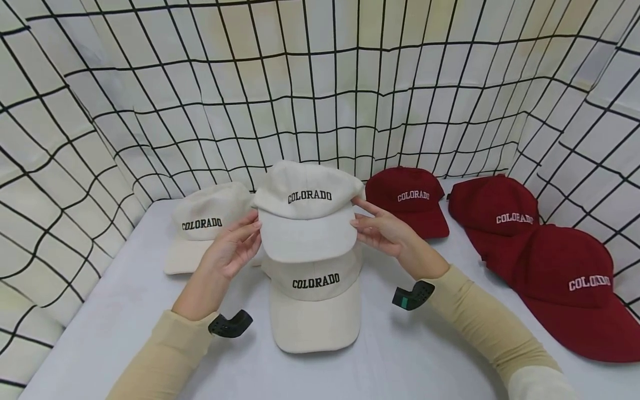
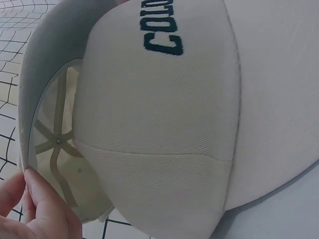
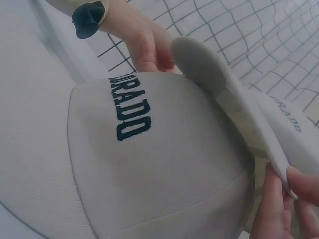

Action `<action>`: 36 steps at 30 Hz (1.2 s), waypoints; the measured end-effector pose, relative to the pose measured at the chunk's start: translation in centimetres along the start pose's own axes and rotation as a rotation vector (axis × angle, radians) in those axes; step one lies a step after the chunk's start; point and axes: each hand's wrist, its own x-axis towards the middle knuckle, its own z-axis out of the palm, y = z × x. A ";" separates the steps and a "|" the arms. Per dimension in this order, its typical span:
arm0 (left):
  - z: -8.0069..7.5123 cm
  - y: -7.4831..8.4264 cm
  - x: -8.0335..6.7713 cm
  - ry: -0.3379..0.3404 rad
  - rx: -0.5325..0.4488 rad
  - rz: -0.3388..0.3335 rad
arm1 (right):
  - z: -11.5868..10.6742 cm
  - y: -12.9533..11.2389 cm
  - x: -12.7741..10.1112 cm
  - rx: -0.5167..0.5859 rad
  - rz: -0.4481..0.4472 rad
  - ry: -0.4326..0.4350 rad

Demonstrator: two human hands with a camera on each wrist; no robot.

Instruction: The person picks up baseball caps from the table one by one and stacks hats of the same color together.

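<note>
Both hands hold a white baseball cap (image 1: 309,236) marked COLORADO by the two sides of its brim. My left hand (image 1: 232,247) pinches the left edge, thumb and fingers at the rim, as the left wrist view also shows. On the other side my right hand (image 1: 387,233) pinches the right edge, with one finger reaching up along the crown. Right below and in front, another white cap (image 1: 315,322) lies on the table, brim toward me, its crown partly covered by the held cap. In the left wrist view, the held cap's underside and lining (image 2: 75,179) show.
A third white cap (image 1: 192,255) lies at the left behind my left hand. One dark red cap (image 1: 407,194) sits behind my right hand; two more, a back red cap (image 1: 492,205) and a front red cap (image 1: 570,266), overlap at the right. Grid-patterned cloth walls (image 1: 320,72) surround the white table (image 1: 400,355).
</note>
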 end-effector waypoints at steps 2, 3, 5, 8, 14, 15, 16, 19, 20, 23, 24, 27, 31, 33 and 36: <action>0.0 -0.2 0.1 0.003 -0.002 -0.008 | -0.2 0.0 0.0 0.014 0.008 0.002; 0.0 -0.3 0.2 0.005 -0.006 -0.013 | -0.2 0.0 -0.1 0.019 0.014 0.003; 0.0 -0.5 0.3 0.011 -0.011 -0.021 | -0.3 0.1 -0.2 0.037 0.024 0.004; 0.0 -0.7 0.4 0.009 -0.012 -0.028 | -0.4 0.3 -0.3 0.053 0.031 0.006; 0.0 -1.0 0.4 -0.007 0.009 -0.028 | -0.7 0.6 -0.6 0.032 0.039 0.007; 0.0 -1.1 0.4 -0.007 0.009 -0.029 | -0.8 0.6 -0.6 0.027 0.042 0.011; 0.0 -1.2 0.4 -0.005 0.008 -0.032 | -0.9 0.7 -0.6 0.024 0.044 0.012; -0.1 -1.4 0.5 -0.007 0.010 -0.041 | -1.1 1.0 -0.7 0.023 0.053 0.024; -0.2 -1.5 0.5 -0.008 0.008 -0.045 | -1.2 1.1 -0.8 0.022 0.056 0.028; -0.2 -1.6 0.4 -0.008 0.012 -0.056 | -1.4 1.3 -1.0 0.017 0.067 0.029; -0.3 -1.7 0.4 -0.007 0.013 -0.058 | -1.4 1.4 -1.0 0.012 0.068 0.028; -0.3 -1.9 0.4 -0.001 -0.002 -0.068 | -1.6 1.6 -1.2 0.004 0.070 0.023; -0.3 -2.0 0.5 -0.005 -0.011 -0.075 | -1.7 1.8 -1.4 0.002 0.070 0.034; -0.2 -2.0 0.5 -0.006 -0.009 -0.083 | -1.7 1.8 -1.5 0.008 0.072 0.037; -0.3 -2.1 0.6 -0.002 0.003 -0.092 | -1.8 1.8 -1.6 0.012 0.072 0.035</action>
